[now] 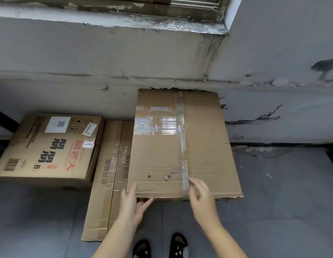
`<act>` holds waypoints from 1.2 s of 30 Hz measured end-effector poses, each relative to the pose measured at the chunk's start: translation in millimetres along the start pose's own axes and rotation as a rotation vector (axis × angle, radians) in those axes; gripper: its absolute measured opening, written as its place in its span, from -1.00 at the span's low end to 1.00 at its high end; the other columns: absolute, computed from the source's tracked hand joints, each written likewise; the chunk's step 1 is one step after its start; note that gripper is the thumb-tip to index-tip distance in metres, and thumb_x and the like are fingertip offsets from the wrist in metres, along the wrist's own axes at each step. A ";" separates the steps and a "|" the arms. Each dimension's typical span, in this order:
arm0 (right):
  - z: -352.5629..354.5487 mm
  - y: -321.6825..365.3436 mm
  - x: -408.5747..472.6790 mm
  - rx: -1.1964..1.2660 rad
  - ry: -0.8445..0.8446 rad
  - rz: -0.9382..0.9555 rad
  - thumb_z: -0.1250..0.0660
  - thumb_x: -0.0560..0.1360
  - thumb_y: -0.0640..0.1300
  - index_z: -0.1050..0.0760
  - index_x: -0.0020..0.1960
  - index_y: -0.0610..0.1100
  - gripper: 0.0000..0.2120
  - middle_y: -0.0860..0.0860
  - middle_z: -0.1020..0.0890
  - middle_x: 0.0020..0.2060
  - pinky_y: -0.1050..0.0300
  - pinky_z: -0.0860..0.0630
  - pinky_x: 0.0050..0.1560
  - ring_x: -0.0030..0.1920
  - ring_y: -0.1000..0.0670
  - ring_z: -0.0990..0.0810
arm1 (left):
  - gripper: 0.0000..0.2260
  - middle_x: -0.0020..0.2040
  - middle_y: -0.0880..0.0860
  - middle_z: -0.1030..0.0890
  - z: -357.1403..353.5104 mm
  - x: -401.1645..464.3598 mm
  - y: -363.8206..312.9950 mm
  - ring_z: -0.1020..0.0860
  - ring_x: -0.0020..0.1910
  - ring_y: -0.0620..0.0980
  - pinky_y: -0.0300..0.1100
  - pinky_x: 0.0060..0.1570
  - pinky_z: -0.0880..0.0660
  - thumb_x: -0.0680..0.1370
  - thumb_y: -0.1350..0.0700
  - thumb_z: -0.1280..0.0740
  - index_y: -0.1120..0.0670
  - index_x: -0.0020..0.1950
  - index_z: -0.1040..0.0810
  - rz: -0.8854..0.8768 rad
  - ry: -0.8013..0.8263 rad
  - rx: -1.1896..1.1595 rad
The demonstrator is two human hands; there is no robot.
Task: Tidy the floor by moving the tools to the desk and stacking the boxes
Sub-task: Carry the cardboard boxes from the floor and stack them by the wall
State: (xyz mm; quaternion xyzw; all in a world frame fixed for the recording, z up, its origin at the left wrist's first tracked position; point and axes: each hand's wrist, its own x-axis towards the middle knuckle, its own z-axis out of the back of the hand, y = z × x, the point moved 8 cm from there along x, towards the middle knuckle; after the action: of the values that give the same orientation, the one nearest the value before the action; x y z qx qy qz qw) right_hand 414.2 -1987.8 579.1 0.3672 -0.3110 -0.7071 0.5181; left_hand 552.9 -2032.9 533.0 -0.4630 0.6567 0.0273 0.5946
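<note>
A large flattened cardboard box (180, 142) with clear tape strips lies against the wall, partly over another flattened box (104, 183) printed with grey characters. My left hand (133, 203) holds the top box's near edge, thumb on top and fingers underneath. My right hand (201, 198) hovers at the same edge by the tape strip, fingers loosely spread, touching the cardboard lightly or just above it. A printed cardboard box (48, 148) with black and red characters stands on the floor to the left.
A stained grey wall (162, 58) with a window ledge runs behind the boxes. Grey floor tiles (283, 192) spread to the right and in front. My two feet in dark sandals (160, 246) stand at the bottom. No tools or desk are in view.
</note>
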 end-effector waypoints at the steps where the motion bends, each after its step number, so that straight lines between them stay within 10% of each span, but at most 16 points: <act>1: 36.6 -19.3 2.8 0.033 -0.176 -0.082 -0.18 0.57 -0.31 -0.46 0.25 -0.06 -0.69 0.02 -0.48 0.20 0.17 -0.37 0.25 0.22 0.02 -0.46 | -0.47 0.50 0.08 -0.16 110.4 6.0 -14.4 -0.21 0.42 0.31 0.24 0.12 -0.44 0.61 0.13 -0.23 -0.05 0.51 -0.09 0.042 -0.172 0.237; 4: 119.1 -104.9 3.8 -0.059 -0.418 -0.433 -0.22 0.57 -0.20 -0.27 0.45 -0.13 -0.54 -0.15 -0.28 0.41 -0.01 -0.28 0.30 0.35 -0.17 -0.34 | -0.50 0.43 0.08 -0.31 121.1 12.4 -14.8 -0.35 0.36 0.15 0.15 0.22 -0.41 0.60 0.10 -0.25 0.01 0.50 -0.16 -0.091 -0.185 0.429; 9: 90.5 -187.6 17.0 0.339 -0.178 -0.763 -0.11 0.63 -0.02 -0.21 0.49 -0.04 -0.56 -0.10 -0.34 0.42 -0.15 -0.44 0.18 0.35 -0.21 -0.37 | -0.55 0.11 0.01 -0.45 114.7 24.2 -16.3 -0.44 -0.12 -0.05 -0.07 -0.04 -0.45 0.62 0.14 -0.20 0.01 0.49 -0.19 -0.174 -0.110 0.457; 13: 76.9 -176.9 28.3 0.539 -0.278 -0.689 -0.07 0.65 -0.13 -0.36 0.37 -0.13 -0.68 -0.14 -0.51 0.22 -0.06 -0.49 0.12 0.11 -0.12 -0.49 | -0.60 0.32 0.06 -0.41 119.0 33.4 -19.1 -0.43 0.20 0.02 0.04 0.26 -0.39 0.63 0.15 -0.17 0.05 0.47 -0.23 -0.197 -0.085 0.490; 26: 92.5 -154.2 28.8 0.294 -0.032 -0.660 -0.11 0.63 -0.07 -0.14 0.51 -0.02 -0.54 -0.04 -0.33 0.43 -0.05 -0.33 0.33 0.35 -0.11 -0.37 | -0.55 0.45 0.13 -0.32 112.9 25.7 -30.4 -0.33 0.39 0.12 0.08 0.38 -0.28 0.61 0.12 -0.17 0.06 0.50 -0.18 -0.255 -0.201 0.760; 36: 145.7 11.2 -58.9 0.074 0.032 -0.028 -0.25 0.53 0.01 -0.14 0.45 0.17 -0.46 0.14 -0.35 0.34 0.25 -0.21 0.36 0.37 0.17 -0.30 | -0.69 0.17 -0.08 -0.54 14.0 -156.7 -96.8 -0.49 0.17 -0.19 -0.32 0.13 -0.39 0.58 0.10 -0.23 -0.15 0.30 -0.35 -0.730 0.309 1.082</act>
State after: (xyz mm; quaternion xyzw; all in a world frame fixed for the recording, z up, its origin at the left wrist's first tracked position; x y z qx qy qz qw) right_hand 308.6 -1925.6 678.1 0.4018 -0.3234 -0.6961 0.4993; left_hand 604.2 -1989.6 705.1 -0.2907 0.4566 -0.5753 0.6132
